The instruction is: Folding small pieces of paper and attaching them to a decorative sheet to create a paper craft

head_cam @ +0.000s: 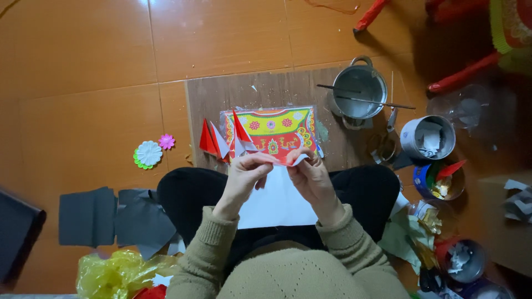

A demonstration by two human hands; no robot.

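My left hand (245,176) and my right hand (311,176) together pinch the top edge of a sheet of paper (278,200), white on the side facing me and red at the folded edge. The sheet hangs down over my lap. Just beyond my hands, on a brown wooden board (260,91), lies a colourful printed paper (275,132) in yellow, red and green. Several folded red-and-white paper points (221,141) stand on the board's left part, close to my left hand.
A metal pot (360,91) with sticks across it stands at the board's right end, scissors (385,145) beside it. Tins of paper scraps (428,137) line the right side. Paper flowers (149,153) and grey sheets (113,217) lie on the left floor; a yellow plastic bag (119,272) lower left.
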